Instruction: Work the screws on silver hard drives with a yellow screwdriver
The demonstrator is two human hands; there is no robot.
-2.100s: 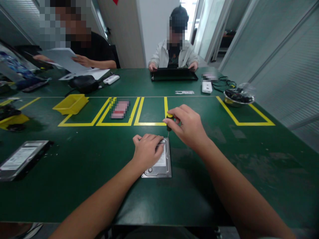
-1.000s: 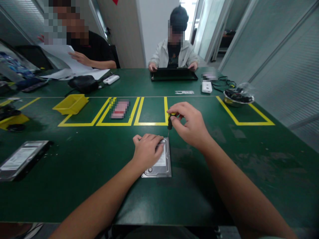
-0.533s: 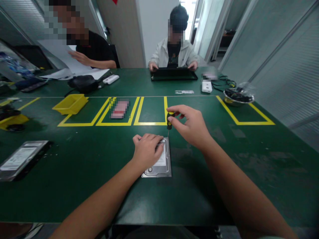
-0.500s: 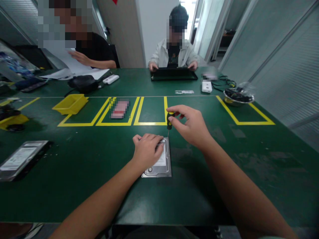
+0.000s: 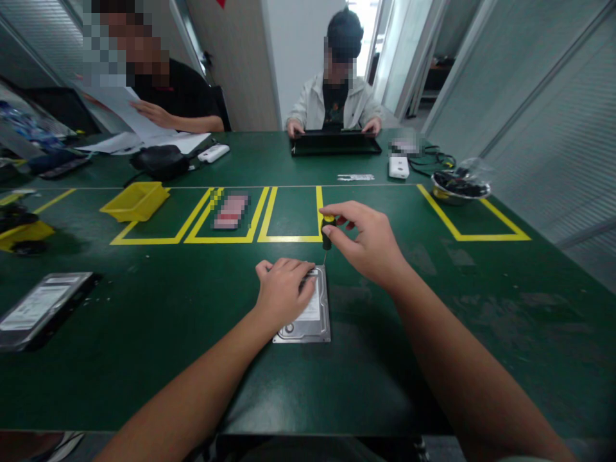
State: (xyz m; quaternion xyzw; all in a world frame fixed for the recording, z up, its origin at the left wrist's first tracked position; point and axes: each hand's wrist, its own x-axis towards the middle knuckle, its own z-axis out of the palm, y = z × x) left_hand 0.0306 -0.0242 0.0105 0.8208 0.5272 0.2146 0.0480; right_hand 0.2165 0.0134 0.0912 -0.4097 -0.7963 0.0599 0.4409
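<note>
Steadying: the left hand [image 5: 283, 290] is lying flat, fingers spread, on the hard drive [image 5: 308, 314], pressing it onto the green table [image 5: 144, 333]; it should keep that weight so the case does not turn with the tool.
Driving: the right hand [image 5: 368, 247] is pinching the black-and-yellow handle of a small screwdriver [image 5: 327, 234] between thumb and fingertips, standing just behind the drive's far right corner.
Tip: the thin shaft is pointing down at that far right corner; whether it is seated in a screw head is too small to tell.
Doing it well, as a judgement: the tool is best kept upright over the corner, pushed lightly down while the fingertips are rolling the handle, so the tip is not slipping out and scarring the lid.
Drive's place: it is lying flat near the middle of the table, just in front of the yellow tape boxes [image 5: 289, 239] and well right of a second drive [image 5: 38, 311].
Further off: a yellow bin [image 5: 135, 201] is sitting behind and left of the drive, a metal bowl [image 5: 459, 187] behind and right; two other people are sitting at the far edge.
Change: compared with two seconds back, the right fingers are gripping the handle differently, the thumb now showing on the near side; the drive and left hand are staying where they were.
</note>
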